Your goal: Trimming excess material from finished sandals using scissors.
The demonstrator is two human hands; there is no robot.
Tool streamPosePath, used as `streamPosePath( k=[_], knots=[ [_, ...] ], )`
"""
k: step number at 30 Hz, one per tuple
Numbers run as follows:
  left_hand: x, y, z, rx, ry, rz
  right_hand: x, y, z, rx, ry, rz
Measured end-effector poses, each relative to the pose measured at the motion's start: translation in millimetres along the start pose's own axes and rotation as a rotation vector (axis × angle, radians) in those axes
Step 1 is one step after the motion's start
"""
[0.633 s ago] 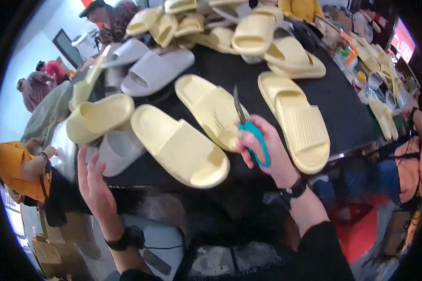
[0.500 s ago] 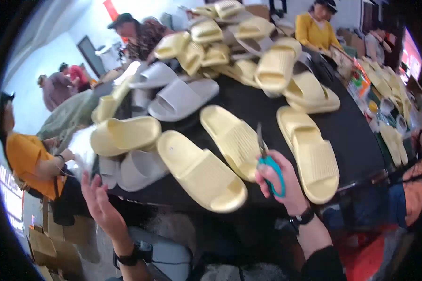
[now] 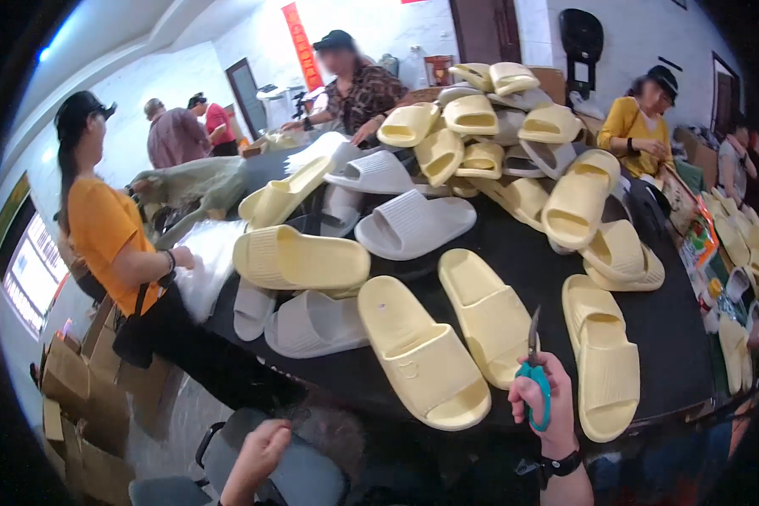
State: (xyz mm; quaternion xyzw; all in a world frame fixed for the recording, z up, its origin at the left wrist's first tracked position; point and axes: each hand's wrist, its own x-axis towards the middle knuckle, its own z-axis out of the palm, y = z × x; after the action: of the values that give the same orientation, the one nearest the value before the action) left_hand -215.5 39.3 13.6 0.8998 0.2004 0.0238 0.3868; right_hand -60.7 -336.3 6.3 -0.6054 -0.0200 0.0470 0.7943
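My right hand (image 3: 555,405) is closed around a pair of scissors (image 3: 538,388) with teal handles, its dark blades pointing up. Beside it on the black table lie a yellow slipper (image 3: 485,316), just left of the blades, and another yellow slipper (image 3: 603,363) to the right. A larger yellow slipper (image 3: 422,354) rests further left, its toe at the table's front edge. My left hand (image 3: 261,451) hangs low, away from the table and over a grey chair, with its fingers curled together. Whatever those fingers might hold is hidden.
Yellow and grey slippers (image 3: 472,118) are heaped at the table's (image 3: 531,270) far side. A grey slipper (image 3: 413,223) lies mid-left. A person in orange (image 3: 114,228) stands left; others work behind. Cardboard boxes (image 3: 84,396) and a grey chair (image 3: 304,476) are at lower left.
My left hand has dropped from the table's left edge and its fingers have gone from spread to curled. The view has shifted; my right hand still grips the scissors.
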Motion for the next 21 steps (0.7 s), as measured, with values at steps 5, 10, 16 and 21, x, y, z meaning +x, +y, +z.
streamPosePath(
  k=[5,10,16,21],
  knots=[
    [1.8,-4.4,8.1,0.371,-0.278,-0.262,-0.8,0.7,-0.5,0.053,-0.026,-0.006],
    [7.9,34.8,-5.7,0.339,0.041,-0.054,0.8,2.2,-0.4,0.001,-0.006,-0.002],
    [17.4,74.5,-29.4,0.111,0.502,0.364,-0.8,2.3,3.0,-0.009,0.013,-0.041],
    [10.0,126.5,-49.6,-0.232,0.416,0.803,-0.6,4.4,1.6,-0.034,0.009,-0.032]
  ],
)
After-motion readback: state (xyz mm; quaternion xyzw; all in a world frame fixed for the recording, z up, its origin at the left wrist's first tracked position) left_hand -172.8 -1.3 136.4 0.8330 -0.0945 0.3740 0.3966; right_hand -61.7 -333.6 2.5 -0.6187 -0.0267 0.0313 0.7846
